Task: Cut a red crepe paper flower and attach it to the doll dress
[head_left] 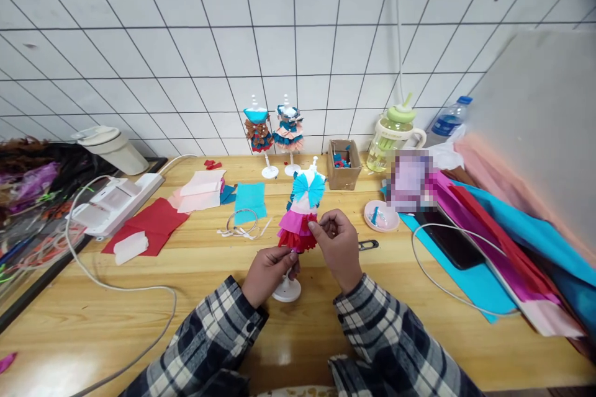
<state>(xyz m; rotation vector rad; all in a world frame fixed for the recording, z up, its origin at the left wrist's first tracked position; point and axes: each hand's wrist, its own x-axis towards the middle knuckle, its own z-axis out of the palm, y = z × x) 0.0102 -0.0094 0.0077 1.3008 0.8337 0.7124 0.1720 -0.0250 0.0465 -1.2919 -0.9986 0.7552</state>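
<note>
In the middle of the table stands a miniature dress form [287, 290] on a round white base. It wears a crepe-paper dress [298, 223] with a blue pleated fan on the bodice and pink and red ruffles on the skirt. My left hand [269, 273] is closed at the skirt's lower edge, around the top of the stand; its fingertips partly hide what they grip. With thumb and finger, my right hand [339, 249] pinches the right side of the red ruffle. Close to my right hand lies a black snap clip [369, 245].
Two other dressed forms [257, 127] stand by the tiled wall, beside a scrap-filled cardboard box [344, 175]. Left are paper sheets [250, 200] and a power strip [116, 205]; right, a pink dish [382, 216], a green-lidded bottle [395, 136], a phone [449, 239] and paper rolls.
</note>
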